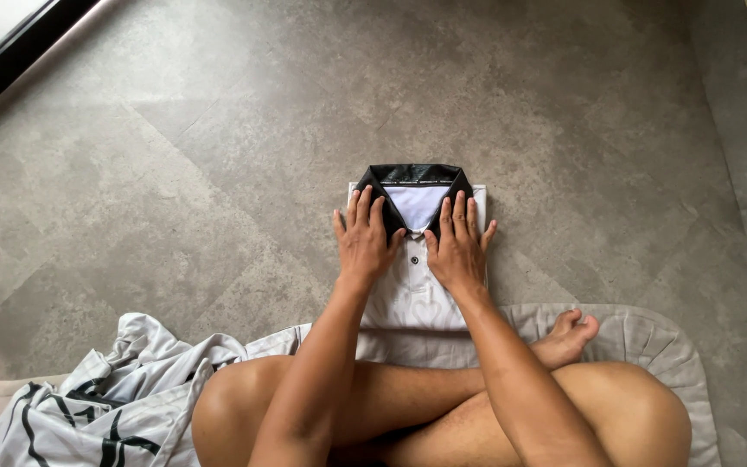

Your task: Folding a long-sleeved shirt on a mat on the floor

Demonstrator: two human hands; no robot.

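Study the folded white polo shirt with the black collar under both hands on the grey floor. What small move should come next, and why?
Probably lift both hands away. The folded white polo shirt with the black collar already lies as a neat rectangle, and the left hand and right hand rest flat on its chest, so pressing seems finished.

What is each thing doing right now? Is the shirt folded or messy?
Polo shirt: folded into a neat rectangle, buttoned, black collar up top, flat on the floor.
Left hand: open, pressed flat on the shirt.
Right hand: open, pressed flat on the shirt.
Striped cloth: crumpled in a heap, unfolded.
Grey mat: lying flat under the person's crossed legs.
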